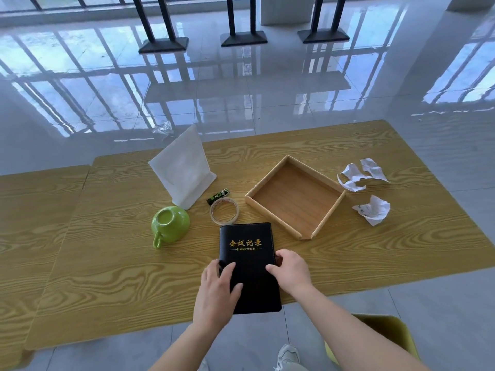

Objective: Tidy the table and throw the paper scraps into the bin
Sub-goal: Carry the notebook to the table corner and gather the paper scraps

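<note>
matt wood-grain table [107,263], glossy green cup [171,227], crumpled paper scraps [372,210], smooth wooden tray [332,215]

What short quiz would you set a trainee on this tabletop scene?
1. True or false: the green cup stands upright, mouth up.
2. What do the left hand and the right hand hold between them? A. the tape roll B. the black notebook C. the green cup
3. Fill the gap: seen from the person, the crumpled paper scraps lie to the ___ of the wooden tray.

Key: 1 false, it sits upside down; 2 B; 3 right.
</note>
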Tool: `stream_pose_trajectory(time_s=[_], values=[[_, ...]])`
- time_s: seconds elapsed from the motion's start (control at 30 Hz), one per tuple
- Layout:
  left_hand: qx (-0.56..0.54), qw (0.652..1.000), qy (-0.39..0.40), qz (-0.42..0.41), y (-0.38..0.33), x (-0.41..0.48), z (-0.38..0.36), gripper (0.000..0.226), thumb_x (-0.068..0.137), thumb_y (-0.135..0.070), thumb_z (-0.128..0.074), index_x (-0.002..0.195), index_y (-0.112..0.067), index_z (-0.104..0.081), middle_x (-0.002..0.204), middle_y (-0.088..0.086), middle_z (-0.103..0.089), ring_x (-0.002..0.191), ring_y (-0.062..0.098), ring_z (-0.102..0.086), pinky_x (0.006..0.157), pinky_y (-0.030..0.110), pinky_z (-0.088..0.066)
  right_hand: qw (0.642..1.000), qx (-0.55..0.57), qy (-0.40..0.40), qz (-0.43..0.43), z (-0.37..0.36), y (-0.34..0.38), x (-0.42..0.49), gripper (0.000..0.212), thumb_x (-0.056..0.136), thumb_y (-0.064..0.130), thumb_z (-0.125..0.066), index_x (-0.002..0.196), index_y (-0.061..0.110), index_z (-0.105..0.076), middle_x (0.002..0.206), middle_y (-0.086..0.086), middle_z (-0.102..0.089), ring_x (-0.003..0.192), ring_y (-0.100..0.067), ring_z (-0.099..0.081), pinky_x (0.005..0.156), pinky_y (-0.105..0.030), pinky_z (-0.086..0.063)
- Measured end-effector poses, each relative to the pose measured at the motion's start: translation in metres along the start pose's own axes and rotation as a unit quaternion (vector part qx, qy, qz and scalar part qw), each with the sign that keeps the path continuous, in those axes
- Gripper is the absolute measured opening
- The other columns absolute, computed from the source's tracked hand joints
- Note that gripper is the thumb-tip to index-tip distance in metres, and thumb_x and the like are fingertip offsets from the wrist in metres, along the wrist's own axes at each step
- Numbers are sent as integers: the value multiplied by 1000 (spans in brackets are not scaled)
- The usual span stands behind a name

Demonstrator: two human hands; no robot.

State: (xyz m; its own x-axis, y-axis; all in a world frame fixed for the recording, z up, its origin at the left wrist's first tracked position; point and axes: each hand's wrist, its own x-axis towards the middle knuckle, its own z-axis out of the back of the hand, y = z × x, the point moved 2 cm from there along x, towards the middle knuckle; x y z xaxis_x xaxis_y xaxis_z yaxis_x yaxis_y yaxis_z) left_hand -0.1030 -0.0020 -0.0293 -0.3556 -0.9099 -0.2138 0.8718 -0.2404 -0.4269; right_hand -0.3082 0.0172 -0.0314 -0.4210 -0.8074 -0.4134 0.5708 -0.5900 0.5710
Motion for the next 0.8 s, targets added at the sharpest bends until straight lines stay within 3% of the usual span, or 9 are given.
stream_pose_trajectory(time_s=[0.13,0.27,0.47,0.8], values=[[-38,999,24,9,8,-1,1,60,93,-47,-56,148,-32,-34,146,6,-35,136,22,-34,107,33,-38,1000,-20,-12,-14,-4,4,-1,44,86,35,-71,125,15,-62,118,-1,-64,108,-21,-60,88,-32,-50],[-96,994,16,44,3,4,-1,61,89,-45,-63,144,-31,-40,144,7,-37,136,23,-33,108,34,-37,999,-4,-7,-43,-5,6,1,44,85,33,-72,124,14,-62,117,-2,-66,107,-21,-61,86,-33,-51],[-94,994,3,61,-3,4,-6,66,84,-40,-70,142,-30,-39,142,8,-35,134,23,-31,106,34,-36,995,62,8,-74,-7,2,-1,47,86,29,-72,128,11,-60,121,-5,-66,111,-23,-61,92,-34,-51],[-162,982,-31,88,3,3,1,69,71,-30,-83,133,-30,-52,124,3,-40,122,21,-37,97,26,-35,988,130,7,-86,-12,7,-10,32,85,24,-71,115,17,-64,109,0,-68,98,-19,-64,90,-41,-55]])
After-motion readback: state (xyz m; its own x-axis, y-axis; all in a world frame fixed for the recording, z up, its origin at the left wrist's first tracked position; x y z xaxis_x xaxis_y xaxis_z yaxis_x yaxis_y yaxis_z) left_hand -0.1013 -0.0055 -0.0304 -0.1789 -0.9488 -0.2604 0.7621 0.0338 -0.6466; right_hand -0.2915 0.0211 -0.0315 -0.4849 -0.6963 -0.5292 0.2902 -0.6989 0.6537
